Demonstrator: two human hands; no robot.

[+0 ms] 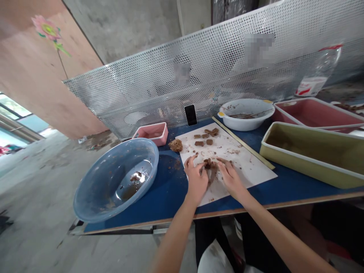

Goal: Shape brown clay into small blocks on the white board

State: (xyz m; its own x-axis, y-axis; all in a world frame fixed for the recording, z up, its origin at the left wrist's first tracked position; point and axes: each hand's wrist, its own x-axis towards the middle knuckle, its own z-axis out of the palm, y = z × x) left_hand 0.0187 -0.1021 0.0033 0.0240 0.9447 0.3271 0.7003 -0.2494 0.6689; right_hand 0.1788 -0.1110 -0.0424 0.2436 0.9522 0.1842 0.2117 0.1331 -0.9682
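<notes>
Brown pieces [199, 143] lie on a white sheet [253, 172] over the blue bench [167, 189] — presumably to catch crumbs; a small brown cluster [208, 163] sits between the hands, seemingly steadied from both sides; the left hand [197, 180] arches, fingers parted; the right hand [231, 179] slants in, fingers extended — whether either pinches, I cannot tell.

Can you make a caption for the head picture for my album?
Left hand and right hand at a brown lump on white paper, a blue basin to the left.
</notes>
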